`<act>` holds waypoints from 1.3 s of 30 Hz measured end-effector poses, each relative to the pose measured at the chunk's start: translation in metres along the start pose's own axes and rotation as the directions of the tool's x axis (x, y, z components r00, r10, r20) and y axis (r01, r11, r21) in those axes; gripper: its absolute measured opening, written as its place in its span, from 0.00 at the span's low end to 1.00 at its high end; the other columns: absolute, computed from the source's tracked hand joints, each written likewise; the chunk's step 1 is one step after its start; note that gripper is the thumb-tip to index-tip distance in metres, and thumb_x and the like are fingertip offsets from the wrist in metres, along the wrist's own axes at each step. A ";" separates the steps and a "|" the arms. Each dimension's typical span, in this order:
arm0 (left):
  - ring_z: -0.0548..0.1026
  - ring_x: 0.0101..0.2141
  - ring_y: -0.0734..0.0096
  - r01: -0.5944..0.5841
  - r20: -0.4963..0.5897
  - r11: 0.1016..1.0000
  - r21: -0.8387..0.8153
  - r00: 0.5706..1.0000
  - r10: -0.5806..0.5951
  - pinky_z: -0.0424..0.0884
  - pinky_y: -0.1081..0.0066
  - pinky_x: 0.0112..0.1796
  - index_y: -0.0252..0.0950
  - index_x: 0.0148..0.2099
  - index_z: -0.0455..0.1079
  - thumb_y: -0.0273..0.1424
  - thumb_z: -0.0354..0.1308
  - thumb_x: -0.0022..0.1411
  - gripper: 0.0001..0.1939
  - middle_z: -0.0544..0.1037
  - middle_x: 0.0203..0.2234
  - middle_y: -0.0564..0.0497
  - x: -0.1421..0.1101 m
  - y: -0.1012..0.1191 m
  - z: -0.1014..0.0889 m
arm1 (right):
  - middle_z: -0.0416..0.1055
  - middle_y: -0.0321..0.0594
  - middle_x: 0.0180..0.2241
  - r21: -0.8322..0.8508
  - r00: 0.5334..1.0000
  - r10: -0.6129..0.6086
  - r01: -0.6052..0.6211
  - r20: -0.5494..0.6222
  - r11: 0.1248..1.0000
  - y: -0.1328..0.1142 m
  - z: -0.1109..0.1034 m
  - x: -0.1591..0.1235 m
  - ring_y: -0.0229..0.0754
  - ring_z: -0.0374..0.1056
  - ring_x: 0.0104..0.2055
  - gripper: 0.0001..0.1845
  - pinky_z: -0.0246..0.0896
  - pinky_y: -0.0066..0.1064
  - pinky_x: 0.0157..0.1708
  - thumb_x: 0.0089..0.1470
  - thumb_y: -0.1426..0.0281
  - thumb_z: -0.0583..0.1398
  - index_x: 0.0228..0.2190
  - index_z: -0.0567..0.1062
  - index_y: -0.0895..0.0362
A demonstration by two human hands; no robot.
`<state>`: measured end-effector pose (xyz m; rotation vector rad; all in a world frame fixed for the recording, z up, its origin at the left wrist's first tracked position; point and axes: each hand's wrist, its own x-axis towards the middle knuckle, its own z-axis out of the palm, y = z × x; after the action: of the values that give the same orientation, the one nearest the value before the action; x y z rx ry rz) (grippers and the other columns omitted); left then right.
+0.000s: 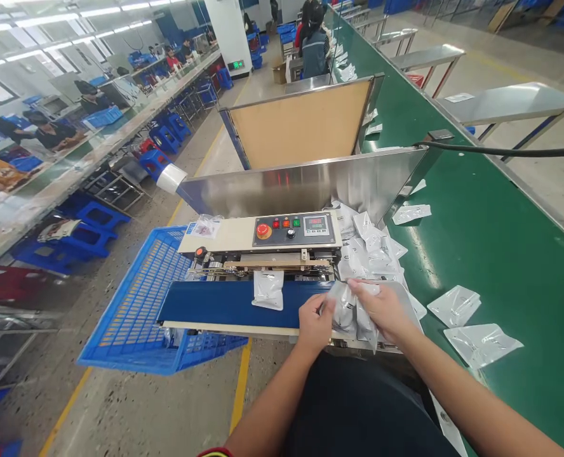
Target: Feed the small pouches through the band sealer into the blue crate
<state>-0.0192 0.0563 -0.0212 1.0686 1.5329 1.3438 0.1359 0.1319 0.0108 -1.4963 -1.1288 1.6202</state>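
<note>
With both forearms stretched forward, the left hand (315,325) pinches the left edge of a glossy, crinkled silver-white pouch (343,306) at the right end of the blue belt (215,304), and the right hand (385,311) grips its other side, fingers pointing left. Left of them, under the belt, a blue basket (139,363) contains something pale, mostly hidden. Farther back, another plump pouch (268,291) hangs at the sealing machine (234,236), beside a loose heap of pouches (372,251).
</note>
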 end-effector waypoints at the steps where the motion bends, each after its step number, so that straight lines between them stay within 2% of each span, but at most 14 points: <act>1: 0.83 0.43 0.55 0.050 -0.019 0.998 -0.039 0.999 -0.051 0.79 0.61 0.46 0.33 0.50 0.85 0.51 0.62 0.71 0.26 0.87 0.42 0.40 0.004 -0.001 -0.001 | 0.85 0.47 0.35 -0.012 1.000 0.000 0.000 -0.010 1.000 -0.001 -0.008 0.000 0.54 0.81 0.39 0.36 0.77 0.39 0.37 0.50 0.41 0.71 0.47 0.85 0.58; 4: 0.81 0.35 0.58 0.163 -0.064 0.976 -0.146 0.983 -0.173 0.78 0.65 0.38 0.30 0.47 0.85 0.55 0.63 0.68 0.30 0.86 0.36 0.41 0.009 -0.001 0.000 | 0.85 0.46 0.34 -0.175 0.997 -0.077 0.077 0.006 0.982 -0.001 -0.028 -0.001 0.54 0.81 0.40 0.34 0.76 0.38 0.38 0.48 0.44 0.73 0.45 0.86 0.57; 9: 0.75 0.31 0.64 0.145 -0.038 0.986 -0.088 0.988 -0.148 0.72 0.69 0.35 0.33 0.35 0.84 0.51 0.65 0.66 0.24 0.81 0.27 0.47 0.017 -0.004 0.022 | 0.73 0.36 0.18 -0.354 0.998 -0.065 0.064 0.010 0.933 0.010 -0.046 0.005 0.47 0.72 0.24 0.29 0.66 0.33 0.25 0.48 0.44 0.71 0.37 0.85 0.56; 13: 0.64 0.24 0.71 0.326 -0.111 0.941 -0.087 0.936 -0.334 0.63 0.71 0.28 0.35 0.23 0.77 0.51 0.67 0.64 0.27 0.66 0.16 0.56 0.036 -0.016 0.037 | 0.82 0.44 0.28 -0.300 0.988 0.006 -0.052 -0.152 0.953 0.012 -0.055 0.029 0.50 0.77 0.30 0.22 0.70 0.34 0.29 0.46 0.52 0.71 0.34 0.83 0.58; 16: 0.67 0.24 0.70 0.373 -0.149 0.909 -0.186 0.904 -0.401 0.64 0.71 0.28 0.34 0.26 0.80 0.52 0.71 0.58 0.25 0.68 0.17 0.56 0.053 -0.025 0.038 | 0.84 0.49 0.33 -0.231 0.991 0.087 -0.108 -0.100 0.967 0.004 -0.046 0.049 0.52 0.79 0.33 0.17 0.72 0.35 0.30 0.46 0.56 0.71 0.32 0.82 0.57; 19: 0.71 0.25 0.69 0.364 -0.223 0.905 -0.219 0.885 -0.410 0.66 0.71 0.29 0.33 0.28 0.81 0.54 0.72 0.55 0.27 0.73 0.18 0.53 0.064 -0.031 0.024 | 0.83 0.47 0.31 -0.298 0.995 0.098 -0.096 -0.008 0.950 -0.009 -0.026 0.062 0.51 0.78 0.33 0.17 0.70 0.35 0.29 0.46 0.56 0.73 0.29 0.82 0.56; 23: 0.78 0.31 0.62 0.306 -0.288 0.933 -0.188 0.891 -0.350 0.71 0.69 0.33 0.31 0.34 0.84 0.56 0.68 0.60 0.29 0.82 0.27 0.45 0.062 -0.029 -0.014 | 0.85 0.45 0.35 -0.424 0.989 -0.016 0.077 0.145 0.902 -0.025 -0.006 0.057 0.53 0.79 0.39 0.20 0.71 0.35 0.37 0.44 0.53 0.76 0.31 0.84 0.55; 28: 0.82 0.42 0.55 0.141 -0.568 0.983 0.119 0.822 -0.049 0.76 0.64 0.41 0.34 0.51 0.85 0.49 0.62 0.70 0.24 0.86 0.46 0.37 0.023 -0.010 -0.042 | 0.74 0.37 0.20 -0.463 0.993 -0.088 0.116 0.082 0.879 -0.026 -0.003 0.020 0.47 0.72 0.27 0.31 0.66 0.34 0.30 0.50 0.44 0.72 0.43 0.85 0.56; 29: 0.82 0.40 0.56 0.108 -0.514 0.978 0.177 0.858 -0.002 0.76 0.64 0.40 0.36 0.49 0.86 0.48 0.60 0.71 0.23 0.86 0.44 0.38 0.012 -0.004 -0.039 | 0.69 0.33 0.16 -0.433 0.996 -0.069 0.085 0.053 0.897 -0.024 0.000 0.012 0.45 0.68 0.22 0.34 0.62 0.33 0.26 0.51 0.42 0.70 0.45 0.84 0.57; 31: 0.81 0.36 0.58 0.011 -0.237 0.976 0.216 0.971 0.041 0.77 0.64 0.37 0.38 0.47 0.86 0.46 0.60 0.72 0.20 0.87 0.39 0.40 -0.006 0.007 -0.025 | 0.64 0.29 0.14 -0.336 0.999 -0.033 0.038 0.020 0.941 -0.018 0.008 -0.001 0.42 0.62 0.19 0.38 0.58 0.32 0.23 0.50 0.40 0.70 0.49 0.82 0.59; 33: 0.82 0.38 0.57 -0.085 0.037 0.980 0.178 0.996 0.080 0.78 0.65 0.38 0.39 0.50 0.86 0.44 0.63 0.71 0.17 0.87 0.41 0.41 -0.017 0.016 -0.008 | 0.74 0.35 0.22 -0.186 0.999 -0.028 0.033 0.029 0.982 -0.013 0.018 -0.009 0.42 0.67 0.23 0.41 0.63 0.32 0.25 0.48 0.41 0.72 0.52 0.81 0.58; 34: 0.82 0.41 0.56 -0.111 0.082 0.981 0.161 0.992 0.098 0.78 0.65 0.39 0.40 0.53 0.85 0.43 0.62 0.72 0.17 0.86 0.44 0.41 -0.020 0.018 -0.001 | 0.79 0.39 0.29 -0.084 0.998 -0.036 0.040 0.051 0.996 -0.011 0.021 -0.011 0.44 0.72 0.27 0.41 0.68 0.33 0.29 0.47 0.42 0.72 0.53 0.80 0.57; 37: 0.81 0.41 0.58 -0.096 -0.045 0.980 0.176 0.993 0.106 0.76 0.65 0.43 0.38 0.47 0.85 0.41 0.55 0.76 0.19 0.86 0.42 0.42 -0.017 0.021 0.007 | 0.83 0.46 0.46 0.237 0.989 -0.045 0.010 0.143 0.972 -0.005 0.022 -0.013 0.49 0.79 0.43 0.40 0.75 0.36 0.42 0.49 0.43 0.71 0.57 0.79 0.54; 39: 0.78 0.36 0.61 -0.060 -0.116 0.979 0.193 0.990 0.084 0.74 0.66 0.40 0.37 0.37 0.83 0.41 0.53 0.77 0.22 0.83 0.34 0.44 -0.012 0.020 0.006 | 0.83 0.46 0.46 0.304 0.986 -0.020 -0.031 0.163 0.952 0.000 0.014 -0.013 0.50 0.79 0.44 0.37 0.76 0.37 0.44 0.49 0.46 0.72 0.54 0.81 0.53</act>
<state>-0.0082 0.0485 -0.0014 1.1863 1.7562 1.3557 0.1240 0.1177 0.0159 -1.1839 -0.9068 1.8542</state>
